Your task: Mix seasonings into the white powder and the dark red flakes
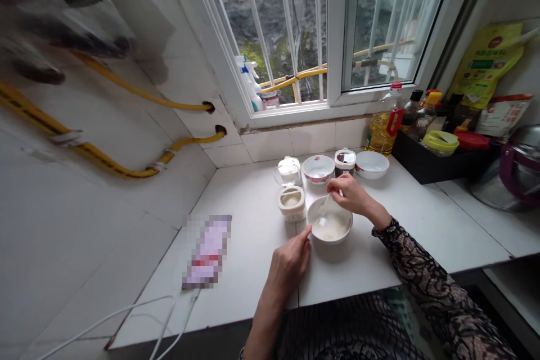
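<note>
A white bowl (330,242) stands on the counter with a pale, whitish mixture (333,226) in it. My left hand (290,259) steadies the bowl at its left rim, the index finger stretched along the edge and the other fingers curled. My right hand (348,194) is closed around the handle of a clear or white spoon (323,212), whose lower end dips into the bowl. Just left of the bowl sits a small canister (292,215) of pale powder with its lid raised. My right fingers partly hide the spoon's handle.
Behind are a lidded white jar (289,166), a patterned bowl (319,179), a dark-filled jar (345,171) and another bowl (372,173). An oil bottle (385,126) stands by a black condiment box (434,163). A blurred purple item (208,253) lies left, near a white cable (172,315).
</note>
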{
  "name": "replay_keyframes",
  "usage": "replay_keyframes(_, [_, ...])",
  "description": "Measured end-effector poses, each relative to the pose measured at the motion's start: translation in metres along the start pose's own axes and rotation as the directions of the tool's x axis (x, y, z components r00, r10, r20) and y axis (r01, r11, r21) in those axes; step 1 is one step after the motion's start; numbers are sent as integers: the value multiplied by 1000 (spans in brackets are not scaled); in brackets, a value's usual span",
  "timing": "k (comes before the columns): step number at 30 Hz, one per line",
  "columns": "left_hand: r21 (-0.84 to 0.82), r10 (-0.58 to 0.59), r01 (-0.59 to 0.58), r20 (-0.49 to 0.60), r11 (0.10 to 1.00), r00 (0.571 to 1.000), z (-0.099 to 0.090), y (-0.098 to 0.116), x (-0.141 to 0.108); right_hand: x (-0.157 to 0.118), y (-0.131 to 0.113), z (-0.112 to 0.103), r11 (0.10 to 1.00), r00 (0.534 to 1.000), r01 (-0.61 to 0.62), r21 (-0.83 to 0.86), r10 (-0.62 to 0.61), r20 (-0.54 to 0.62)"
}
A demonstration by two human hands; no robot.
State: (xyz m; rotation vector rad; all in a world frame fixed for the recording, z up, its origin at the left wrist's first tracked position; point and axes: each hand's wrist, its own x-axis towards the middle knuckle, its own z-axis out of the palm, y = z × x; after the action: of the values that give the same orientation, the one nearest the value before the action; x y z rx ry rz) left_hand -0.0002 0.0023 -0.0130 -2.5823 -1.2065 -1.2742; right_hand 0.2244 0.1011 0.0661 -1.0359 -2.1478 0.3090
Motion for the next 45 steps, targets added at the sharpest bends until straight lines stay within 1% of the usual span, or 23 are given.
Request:
replay_keyframes(1, [-2, 3, -3, 4, 1000, 1000, -1, 1, 1, -1, -1, 3, 999, 999, 32, -20, -32, 27])
replay_keyframes(3, [-4, 5, -5, 13, 1000, 1000, -3, 2, 2, -2, -6, 8, 997, 995, 72, 6, -72, 75])
replay_keyframes(5, [-4, 5, -5, 24, 1000, 1000, -4, 2, 3, -2, -10, 11, 995, 994, 51, 80, -59, 96])
replay_keyframes(7, [-1, 6, -6, 26, 1000, 1000, -4, 2, 3, -2, -11, 11, 982, 993, -46, 183, 25, 119])
replay_keyframes(9, [4, 10, -10, 23, 1000, 1000, -4, 2, 3, -1, -8, 10, 931, 976, -196, 308, 153, 155])
replay_keyframes(11, [11, 14, -14, 14, 1000, 1000, -4, 2, 3, 1, -3, 7, 839, 942, -333, 429, 279, 186])
replay_keyframes(12, [14, 18, -18, 10, 1000, 1000, -3, 2, 3, 2, -1, 5, 790, 924, -382, 480, 329, 194])
replay_keyframes(14, [20, 29, -29, -3, 999, 1000, -3, 1, 3, 4, 3, 3, 705, 896, -436, 560, 398, 197])
replay_keyframes(17, [31, 40, -39, -16, 999, 999, -2, 1, 3, 6, 6, 1, 619, 872, -463, 634, 449, 198])
replay_keyframes(21, [32, 42, -42, 7, 999, 999, -3, 1, 3, 7, 6, -1, 552, 851, -479, 683, 481, 208])
replay_keyframes(26, [27, 34, -34, -1, 999, 999, -3, 1, 3, 8, 9, -1, 494, 835, -483, 723, 509, 210])
replay_keyframes(29, [24, 42, -41, -16, 999, 999, 0, 0, 2, 9, 8, 3, 497, 845, -439, 749, 513, 154])
replay_keyframes(31, [23, 40, -40, -26, 999, 999, 1, 0, 1, 10, 2, 7, 549, 868, -370, 750, 492, 68])
replay_keyframes(33, [22, 37, -37, -35, 999, 999, 2, 0, 1, 10, -7, 14, 641, 895, -282, 714, 444, -46])
replay_keyframes(34, [22, 39, -38, -36, 999, 999, 2, 0, 1, 10, -12, 17, 702, 908, -231, 674, 404, -109])
replay_keyframes(36, [23, 48, -47, -26, 999, 999, 1, 0, 2, 9, -23, 24, 850, 936, -104, 517, 259, -238])
replay_keyframes(37, [24, 54, -53, -17, 998, 998, 0, 0, 2, 8, -28, 26, 919, 947, -19, 394, 143, -288])
replay_keyframes(38, [26, 57, -57, -13, 998, 998, 0, 0, 3, 7, -32, 29, 963, 951, 70, 260, 15, -310])
replay_keyframes(39, [29, 58, -58, -12, 998, 998, -1, 0, 3, 6, -35, 30, 979, 946, 154, 133, -107, -306])
replay_keyframes(40, [31, 58, -57, -9, 998, 998, -1, 0, 3, 5, -38, 31, 974, 936, 224, 31, -206, -287])
replay_keyframes(41, [33, 56, -56, -4, 998, 998, -1, 0, 3, 5, -40, 31, 961, 924, 273, -38, -273, -267])
replay_keyframes(43, [34, 54, -54, 0, 998, 999, -1, 0, 3, 4, -41, 29, 949, 908, 304, -86, -316, -275])
replay_keyframes(45, [33, 53, -53, 0, 998, 999, -1, 0, 3, 3, -39, 23, 963, 903, 263, -54, -265, -339])
